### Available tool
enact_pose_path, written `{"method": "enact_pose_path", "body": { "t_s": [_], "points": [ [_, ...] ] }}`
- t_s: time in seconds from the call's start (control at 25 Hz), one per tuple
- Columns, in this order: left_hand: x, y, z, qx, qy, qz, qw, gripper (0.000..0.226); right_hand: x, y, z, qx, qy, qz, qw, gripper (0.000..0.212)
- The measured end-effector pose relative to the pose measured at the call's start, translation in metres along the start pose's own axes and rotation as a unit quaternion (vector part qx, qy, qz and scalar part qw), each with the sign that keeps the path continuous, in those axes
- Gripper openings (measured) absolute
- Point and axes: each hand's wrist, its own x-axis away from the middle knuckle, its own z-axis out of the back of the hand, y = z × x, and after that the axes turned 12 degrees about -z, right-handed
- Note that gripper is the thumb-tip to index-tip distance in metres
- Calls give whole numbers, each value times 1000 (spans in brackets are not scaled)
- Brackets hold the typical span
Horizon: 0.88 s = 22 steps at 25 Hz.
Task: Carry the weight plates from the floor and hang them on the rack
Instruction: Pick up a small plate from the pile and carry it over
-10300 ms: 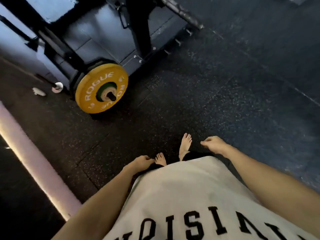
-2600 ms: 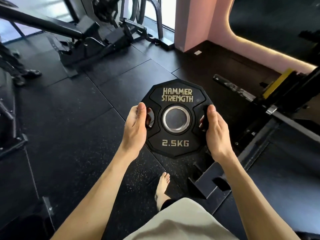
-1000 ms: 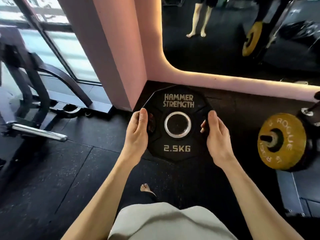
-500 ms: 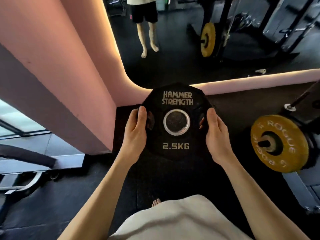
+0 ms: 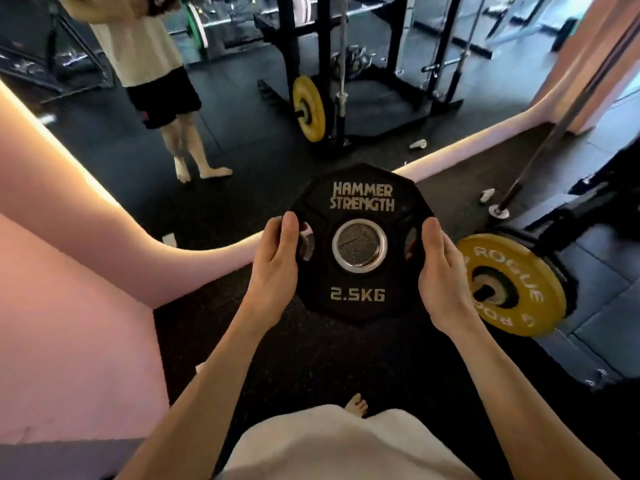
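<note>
Mirror (image 5: 381, 109) across upper frame, pink wall (image 5: 69, 306) at left. Yellow plate (image 5: 519, 292) on bar, right of centre, low on rack. Black plate (image 5: 360, 292), marked 2.5KG, upright at frame centre, off floor. Left hand (image 5: 277, 271) and right hand (image 5: 441, 275) grip opposite edges, fingers curled through side slots.

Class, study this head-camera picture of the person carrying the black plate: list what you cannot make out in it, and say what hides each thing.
- Fingers of the left hand and right hand: mostly behind the black plate, head view.
- Yellow plate: lettering partly blurred; its near edge covered by the right hand.
- Rack: cut off by the right edge; free pegs not visible.
- Small white object on the floor: too small to identify.
</note>
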Motion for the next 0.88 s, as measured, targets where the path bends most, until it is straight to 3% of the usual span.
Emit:
{"method": "enact_pose_path", "body": {
  "t_s": [0.08,0.2,0.4,0.48,0.6,0.68,0.88],
  "points": [
    [-32,-2,-18,0,-50,5,999,42,-14,-9,12,2,61,11,998,62],
    [-72,-6,-48,19,-121,-13,992,41,-23,-23,28,3,154,25,988,44],
    [-129,-2,-106,69,-242,-39,967,41,-31,-43,54,24,316,33,948,74],
    [-146,8,-128,72,-285,-65,954,39,-32,-56,61,10,370,36,928,72],
    [-170,31,-159,95,-341,-97,930,36,-35,-80,72,-6,413,77,907,65],
    [-186,54,-183,109,-372,-137,912,36,-37,-103,84,-6,437,109,893,74],
    [-214,119,-248,152,-380,-222,885,34,-43,-174,124,-3,464,186,866,60]
  ]
}}
